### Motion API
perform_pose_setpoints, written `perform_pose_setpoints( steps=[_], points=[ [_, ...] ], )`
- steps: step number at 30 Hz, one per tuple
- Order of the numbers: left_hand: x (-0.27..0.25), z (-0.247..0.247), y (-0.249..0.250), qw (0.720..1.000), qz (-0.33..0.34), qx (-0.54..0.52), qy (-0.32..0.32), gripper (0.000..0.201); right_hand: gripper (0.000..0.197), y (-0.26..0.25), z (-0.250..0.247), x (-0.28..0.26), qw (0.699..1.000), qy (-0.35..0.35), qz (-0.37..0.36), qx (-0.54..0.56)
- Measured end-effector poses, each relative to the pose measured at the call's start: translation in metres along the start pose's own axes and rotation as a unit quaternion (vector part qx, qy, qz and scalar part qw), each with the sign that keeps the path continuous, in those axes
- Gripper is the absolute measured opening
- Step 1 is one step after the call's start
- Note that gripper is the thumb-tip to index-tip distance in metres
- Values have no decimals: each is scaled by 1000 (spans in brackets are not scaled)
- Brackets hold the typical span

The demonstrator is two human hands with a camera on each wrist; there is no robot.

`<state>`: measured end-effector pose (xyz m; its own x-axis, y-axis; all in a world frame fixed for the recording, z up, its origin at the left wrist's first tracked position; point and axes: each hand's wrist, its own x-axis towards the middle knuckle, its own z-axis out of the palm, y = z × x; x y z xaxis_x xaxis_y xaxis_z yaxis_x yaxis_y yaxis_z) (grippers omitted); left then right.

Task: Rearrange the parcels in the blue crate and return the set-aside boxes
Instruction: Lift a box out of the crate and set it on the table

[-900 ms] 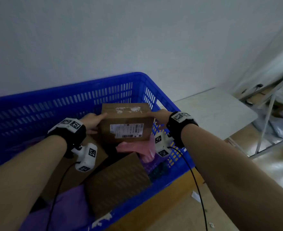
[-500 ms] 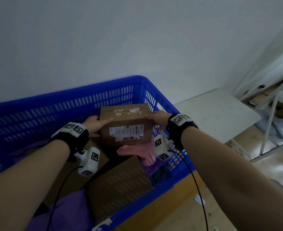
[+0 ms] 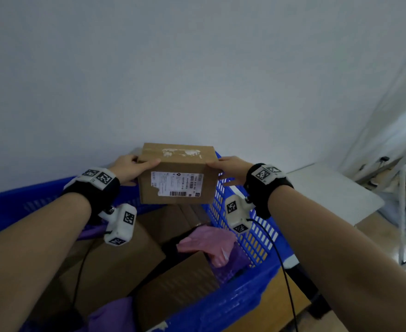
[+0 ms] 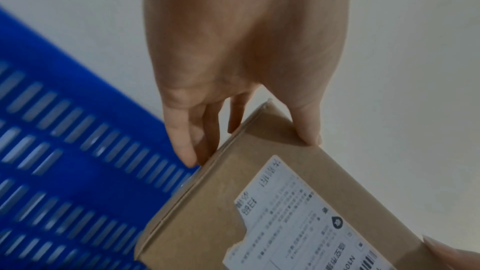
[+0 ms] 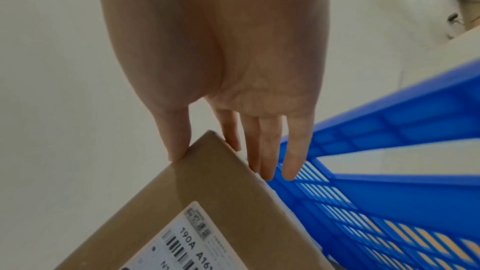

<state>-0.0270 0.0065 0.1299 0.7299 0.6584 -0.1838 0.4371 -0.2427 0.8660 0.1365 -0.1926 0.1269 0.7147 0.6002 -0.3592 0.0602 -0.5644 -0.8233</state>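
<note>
Held the cardboard box up over the blue crate, long axis running hand to hand: left hand and right hand each clamped on one end, equally close.

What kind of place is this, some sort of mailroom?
Probably a parcel sorting or storage room: a blue crate full of cardboard boxes and mailer bags, a labelled box with a barcode held by both hands, bare walls.
</note>
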Motion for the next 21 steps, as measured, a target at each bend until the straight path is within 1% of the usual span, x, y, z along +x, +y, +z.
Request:
perform_pose_setpoints(
  steps=[2, 5, 6, 9, 14, 17, 21],
  points=[
    [-1, -5, 16, 999, 26, -7, 21, 57, 45, -11, -8, -5, 1000, 6, -15, 24],
    [0, -8, 37, 996, 73, -10, 51, 59, 34, -20, -21, -14, 998, 19, -41, 49],
    [0, -8, 42, 995, 78, -21, 54, 59, 33, -20, -25, -15, 997, 24, -50, 53],
    [3, -5, 53, 992, 93, -63, 49, 62, 42, -19, -35, -21, 994, 49, -73, 65],
    [13, 9, 68, 989, 125, -75, 36, 62, 49, -9, -54, -26, 982, 86, -96, 136],
    [12, 27, 80, 984, 146, -97, 38, 58, 54, 1, -66, -26, 975, 109, -108, 159],
    [12, 55, 96, 982, 164, -91, 33, 48, 52, 15, -86, -22, 968, 150, -109, 168]
  ],
)
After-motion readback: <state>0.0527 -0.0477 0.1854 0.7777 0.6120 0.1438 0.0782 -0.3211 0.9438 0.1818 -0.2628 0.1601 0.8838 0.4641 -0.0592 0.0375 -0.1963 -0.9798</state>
